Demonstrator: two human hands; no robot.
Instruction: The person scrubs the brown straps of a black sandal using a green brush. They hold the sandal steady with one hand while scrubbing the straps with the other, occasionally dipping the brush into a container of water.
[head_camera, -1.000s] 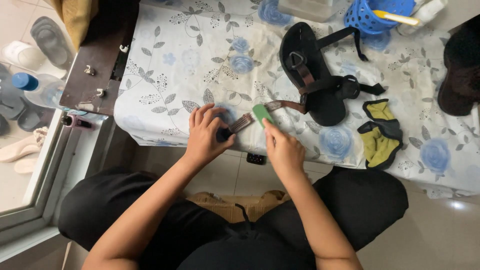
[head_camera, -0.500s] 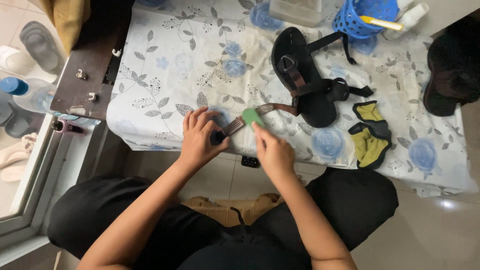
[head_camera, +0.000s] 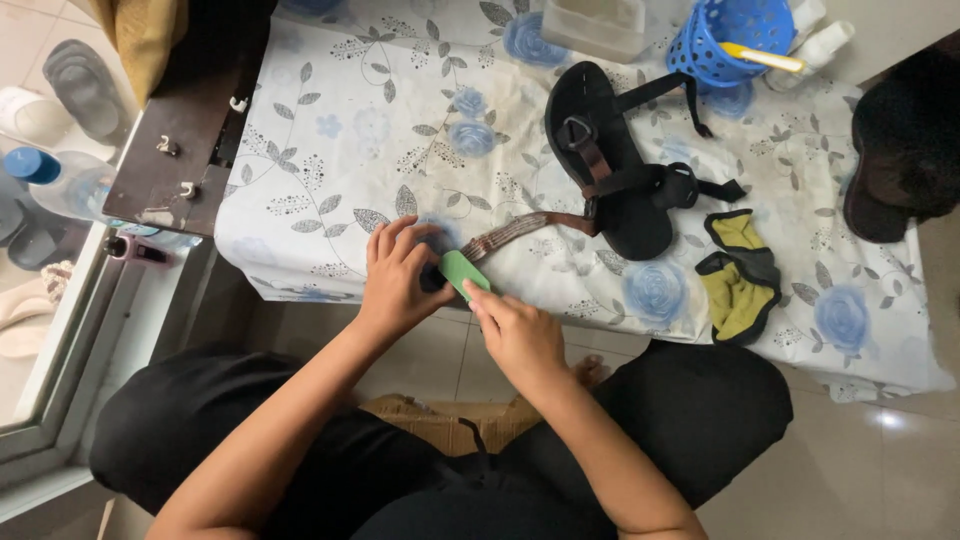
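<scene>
Left hand (head_camera: 395, 285) pins the brown strap (head_camera: 520, 232) end at the surface (head_camera: 330, 170) edge, fingers curled tight on it, while the right hand (head_camera: 520, 335) pinches a green block (head_camera: 463, 273) flat against it, sandal (head_camera: 610, 160) trailing behind.

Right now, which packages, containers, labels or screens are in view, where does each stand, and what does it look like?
Clear plastic tub: table's far edge, rectangular, translucent.
Blue basket: far right of the table, round, perforated, holding a yellow-handled tool.
White bottles: beside the basket, partly cut off.
Water bottle: left of the table, clear, blue cap.
Screens, signs: none visible.
</scene>
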